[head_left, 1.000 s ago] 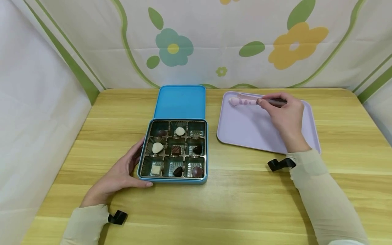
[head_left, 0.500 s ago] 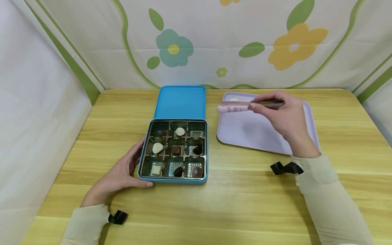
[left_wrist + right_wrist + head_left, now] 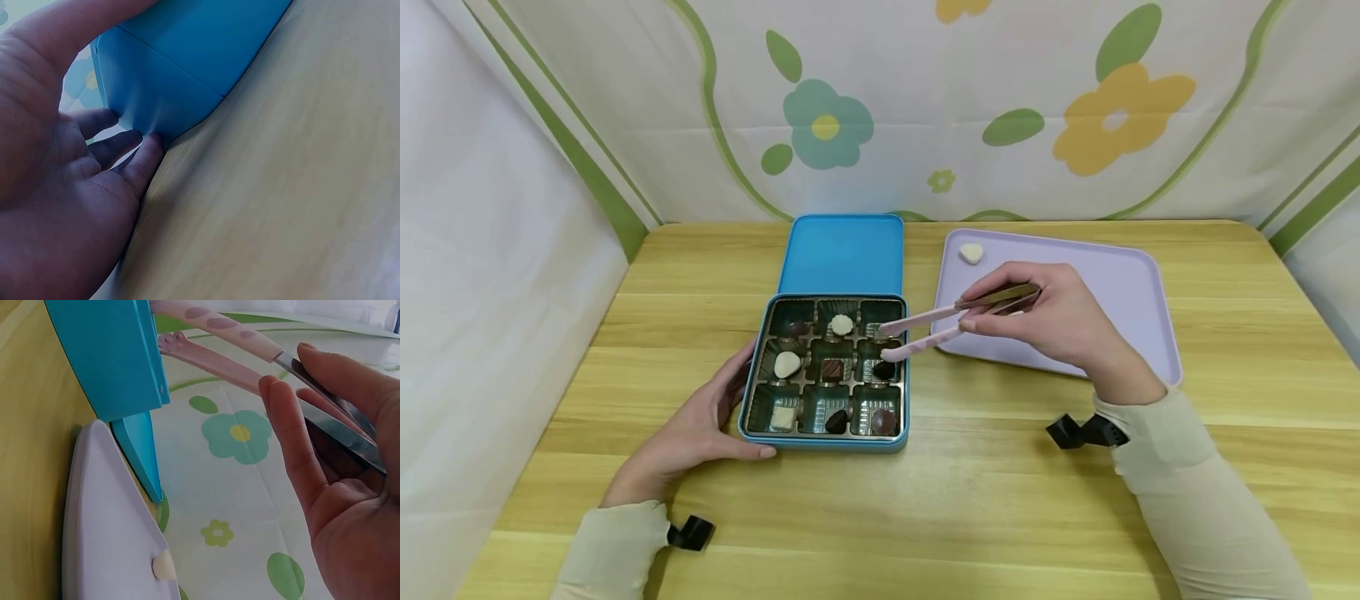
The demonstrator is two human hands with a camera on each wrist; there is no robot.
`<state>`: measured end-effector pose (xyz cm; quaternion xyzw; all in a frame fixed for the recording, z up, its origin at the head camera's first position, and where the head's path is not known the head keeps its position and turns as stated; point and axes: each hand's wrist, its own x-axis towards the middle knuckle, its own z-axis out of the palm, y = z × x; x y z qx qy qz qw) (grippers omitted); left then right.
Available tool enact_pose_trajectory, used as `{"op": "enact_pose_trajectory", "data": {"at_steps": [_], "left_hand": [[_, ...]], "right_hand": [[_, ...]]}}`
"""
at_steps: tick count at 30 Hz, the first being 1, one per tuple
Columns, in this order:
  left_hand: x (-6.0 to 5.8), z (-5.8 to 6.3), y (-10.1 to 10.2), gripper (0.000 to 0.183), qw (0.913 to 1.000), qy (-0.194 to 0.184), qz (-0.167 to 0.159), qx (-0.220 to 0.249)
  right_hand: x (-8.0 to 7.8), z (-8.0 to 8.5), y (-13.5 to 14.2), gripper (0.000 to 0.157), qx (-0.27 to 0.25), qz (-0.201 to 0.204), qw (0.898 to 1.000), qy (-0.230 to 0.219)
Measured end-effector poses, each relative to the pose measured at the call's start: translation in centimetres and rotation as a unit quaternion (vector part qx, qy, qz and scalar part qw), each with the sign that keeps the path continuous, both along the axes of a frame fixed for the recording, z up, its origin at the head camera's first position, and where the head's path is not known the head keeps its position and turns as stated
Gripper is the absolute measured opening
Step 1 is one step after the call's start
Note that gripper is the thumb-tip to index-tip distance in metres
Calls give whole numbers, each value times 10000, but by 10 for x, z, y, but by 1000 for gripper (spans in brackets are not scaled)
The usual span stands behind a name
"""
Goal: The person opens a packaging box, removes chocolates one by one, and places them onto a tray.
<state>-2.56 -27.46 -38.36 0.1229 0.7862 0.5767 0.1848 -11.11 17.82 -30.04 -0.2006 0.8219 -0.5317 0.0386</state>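
By the left hand (image 3: 702, 427), the tin (image 3: 831, 445) is gripped; by the right hand (image 3: 1060, 321), spread tongs (image 3: 925, 317) are held over its right column. Pickup is apparently being prepared; closure on the dark chocolate (image 3: 883, 370) there is likely required.

Your right hand (image 3: 1048, 321) now brings the tongs (image 3: 925, 319) from the tray (image 3: 1108, 292) over to the box (image 3: 823, 446), spread wider, leaving the white candy (image 3: 972, 253) in full view.

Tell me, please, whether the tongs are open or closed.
The tongs are open: their pink arms stand apart, with a gap between the tips over the blue tin.
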Motion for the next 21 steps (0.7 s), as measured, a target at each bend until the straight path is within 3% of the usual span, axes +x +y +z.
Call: {"op": "enact_pose_trajectory", "data": {"at_steps": [7,10,15,21], "left_hand": [[0,0,1,136,10000,-14,14,2],[-1,0,1,136,10000,-24,12,7],[-4,0,1,134,9999,-110,-17,-1],[-6,-3,6,134,9997,-215,-82,26]], "right_hand": [[4,5,-3,18,141,97,9998,135],[4,8,-7,17,336,358,9977,466],[0,14,-22,15,823,1199,9828,1141],[-5,19,-47,8,1379,1975,9632,1192]]}}
